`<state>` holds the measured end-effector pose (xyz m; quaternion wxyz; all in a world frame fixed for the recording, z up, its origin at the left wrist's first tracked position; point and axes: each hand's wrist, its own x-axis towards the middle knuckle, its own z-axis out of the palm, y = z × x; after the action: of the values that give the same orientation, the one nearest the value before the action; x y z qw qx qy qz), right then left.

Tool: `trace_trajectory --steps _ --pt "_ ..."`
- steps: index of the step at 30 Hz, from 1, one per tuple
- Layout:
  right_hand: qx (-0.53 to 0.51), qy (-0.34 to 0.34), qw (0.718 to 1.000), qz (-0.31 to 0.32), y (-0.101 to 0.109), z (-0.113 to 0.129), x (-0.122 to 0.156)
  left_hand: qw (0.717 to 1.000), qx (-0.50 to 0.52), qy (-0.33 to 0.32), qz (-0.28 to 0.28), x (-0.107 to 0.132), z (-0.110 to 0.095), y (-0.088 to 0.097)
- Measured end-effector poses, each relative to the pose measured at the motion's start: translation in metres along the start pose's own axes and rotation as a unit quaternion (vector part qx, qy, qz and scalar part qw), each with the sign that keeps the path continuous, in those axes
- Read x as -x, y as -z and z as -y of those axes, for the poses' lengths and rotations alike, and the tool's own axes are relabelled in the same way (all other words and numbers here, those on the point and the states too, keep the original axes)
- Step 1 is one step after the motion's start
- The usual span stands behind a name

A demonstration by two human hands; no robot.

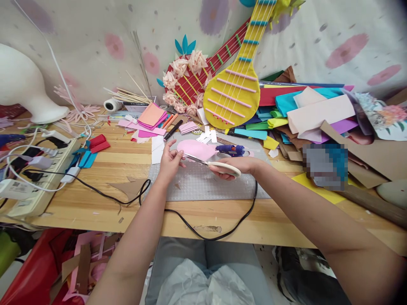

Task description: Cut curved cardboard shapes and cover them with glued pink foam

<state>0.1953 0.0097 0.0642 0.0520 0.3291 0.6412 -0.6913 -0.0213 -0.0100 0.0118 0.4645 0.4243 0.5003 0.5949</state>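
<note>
My right hand (pixel 233 165) grips a pair of scissors (pixel 224 166) by the pale handles, blades pointing left above the grey cutting mat (pixel 203 192). Close to the blade tips, my left hand (pixel 171 160) has thumb and forefinger pinched together, other fingers partly raised. Whatever sits in that pinch is too small to make out. Behind the blades lies a pink rounded shape (pixel 195 148) with a narrow right end. Just right of it, a blue glue gun (pixel 230 150) rests on the mat, partly behind my right hand.
A black cable (pixel 203 238) loops along the table's front edge. Left stands a power strip (pixel 47 173) with several plugs. At the back, a yellow paper instrument (pixel 233 95) leans before a red one (pixel 187 84). Paper and cardboard (pixel 321 114) pile up at right.
</note>
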Motion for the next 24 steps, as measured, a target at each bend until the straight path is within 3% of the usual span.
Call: trace_trajectory --steps 24 --pt "-0.028 -0.002 0.999 0.015 0.0031 -0.0088 -0.0052 1.000 0.004 0.001 0.010 0.0004 0.0005 0.0014"
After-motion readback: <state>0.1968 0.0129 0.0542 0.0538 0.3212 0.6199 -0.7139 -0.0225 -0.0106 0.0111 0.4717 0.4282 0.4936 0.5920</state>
